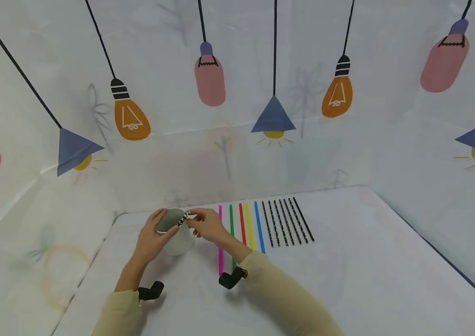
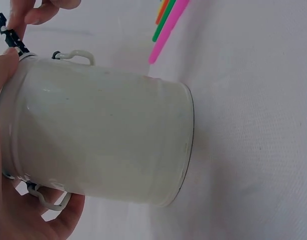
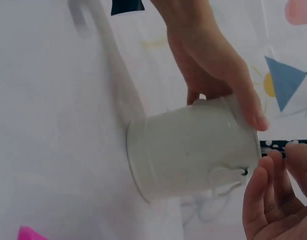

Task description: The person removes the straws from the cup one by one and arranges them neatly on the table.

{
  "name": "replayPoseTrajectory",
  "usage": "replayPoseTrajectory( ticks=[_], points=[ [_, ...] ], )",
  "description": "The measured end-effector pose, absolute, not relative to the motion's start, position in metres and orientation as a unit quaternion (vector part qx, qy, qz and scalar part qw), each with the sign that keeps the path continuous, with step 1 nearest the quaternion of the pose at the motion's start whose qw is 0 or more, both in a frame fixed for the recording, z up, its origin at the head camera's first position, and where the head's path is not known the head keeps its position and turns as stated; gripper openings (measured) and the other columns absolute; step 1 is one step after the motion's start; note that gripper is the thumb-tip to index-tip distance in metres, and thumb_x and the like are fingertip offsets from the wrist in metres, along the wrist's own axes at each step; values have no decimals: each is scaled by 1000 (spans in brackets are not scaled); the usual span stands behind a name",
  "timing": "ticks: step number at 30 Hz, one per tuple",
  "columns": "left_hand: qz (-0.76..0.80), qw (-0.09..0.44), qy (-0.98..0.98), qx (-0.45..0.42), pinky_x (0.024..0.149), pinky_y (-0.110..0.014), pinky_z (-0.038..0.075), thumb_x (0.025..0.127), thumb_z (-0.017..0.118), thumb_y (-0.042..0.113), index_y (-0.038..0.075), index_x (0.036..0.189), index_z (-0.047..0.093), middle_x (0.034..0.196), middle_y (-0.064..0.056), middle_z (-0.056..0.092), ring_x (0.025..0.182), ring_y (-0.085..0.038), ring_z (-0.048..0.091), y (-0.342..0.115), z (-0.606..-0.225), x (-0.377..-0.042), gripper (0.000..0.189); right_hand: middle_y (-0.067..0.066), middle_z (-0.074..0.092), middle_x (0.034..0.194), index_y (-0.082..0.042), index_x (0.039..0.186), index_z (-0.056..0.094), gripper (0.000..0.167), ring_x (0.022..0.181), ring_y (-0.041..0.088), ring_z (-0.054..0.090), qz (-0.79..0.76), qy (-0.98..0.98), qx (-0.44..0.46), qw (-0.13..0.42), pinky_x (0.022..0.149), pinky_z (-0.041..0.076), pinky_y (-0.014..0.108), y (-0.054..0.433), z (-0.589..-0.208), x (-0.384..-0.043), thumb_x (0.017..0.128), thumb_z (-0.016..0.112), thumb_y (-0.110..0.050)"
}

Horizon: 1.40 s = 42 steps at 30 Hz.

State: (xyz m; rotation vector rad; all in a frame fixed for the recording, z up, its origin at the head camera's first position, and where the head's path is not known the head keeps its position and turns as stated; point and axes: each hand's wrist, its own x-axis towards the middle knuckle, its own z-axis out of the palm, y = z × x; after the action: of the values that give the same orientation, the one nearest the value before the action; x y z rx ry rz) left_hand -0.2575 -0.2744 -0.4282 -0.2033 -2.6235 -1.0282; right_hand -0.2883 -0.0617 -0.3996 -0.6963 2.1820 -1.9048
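Note:
A white pail (image 1: 180, 243) with small side loops stands at the left of the table. My left hand (image 1: 150, 238) grips it near the rim, with the thumb on the near side. At its mouth, my right hand (image 1: 209, 226) pinches black straws with white dots (image 3: 273, 144) between thumb and fingers. Their lower part is hidden inside the pail (image 2: 103, 130), and I cannot tell how many there are. In the left wrist view, the left thumb tip lies close to the dotted straws (image 2: 14, 41) at the rim.
Right of the pail lie a pink straw (image 1: 220, 261), a green straw (image 1: 231, 219), a red straw (image 1: 242, 221), a yellow straw (image 1: 249, 224) and a blue straw (image 1: 259, 227). Several black dotted straws (image 1: 303, 219) continue the row. A lamp-printed sheet (image 1: 237, 158) hangs behind the table.

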Motion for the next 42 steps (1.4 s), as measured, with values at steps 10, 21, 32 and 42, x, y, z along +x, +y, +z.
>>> replayPoseTrajectory(
  ticks=[10, 21, 32, 42],
  points=[
    [-372, 165, -911, -73, 100, -65, 31, 89, 70, 39, 2, 148, 39, 151, -21, 32, 134, -45, 33, -277, -432, -258, 76, -1, 65, 75, -9, 103, 74, 14, 55, 15, 60, -614, 749, -245, 38, 50, 52, 24, -74, -406, -287, 90, 70, -13],
    [-380, 154, -909, -72, 101, -63, 30, 91, 67, 41, 1, 149, 36, 152, -19, 30, 136, -43, 31, -277, -429, -257, 77, -5, 69, 90, -8, 100, 72, 12, 73, 5, 59, -574, 756, -311, -47, 60, 51, 19, -85, -397, -279, 93, 67, -15],
    [-373, 132, -915, -74, 102, -63, 29, 91, 66, 43, 2, 150, 34, 152, -19, 29, 135, -42, 31, -273, -423, -259, 78, 25, 67, 103, 8, 107, 53, 12, 94, 37, 65, -685, 631, -346, -115, 72, 56, 42, -47, -350, -270, 100, 50, -2],
    [-364, 117, -920, -88, 102, -65, 27, 94, 63, 40, 1, 151, 30, 153, -22, 25, 136, -45, 27, -279, -419, -255, 77, 27, 65, 88, 13, 112, 52, 16, 68, 46, 63, -695, 621, -312, -184, 60, 55, 50, 20, -301, -279, 98, 52, 4]
  ],
)
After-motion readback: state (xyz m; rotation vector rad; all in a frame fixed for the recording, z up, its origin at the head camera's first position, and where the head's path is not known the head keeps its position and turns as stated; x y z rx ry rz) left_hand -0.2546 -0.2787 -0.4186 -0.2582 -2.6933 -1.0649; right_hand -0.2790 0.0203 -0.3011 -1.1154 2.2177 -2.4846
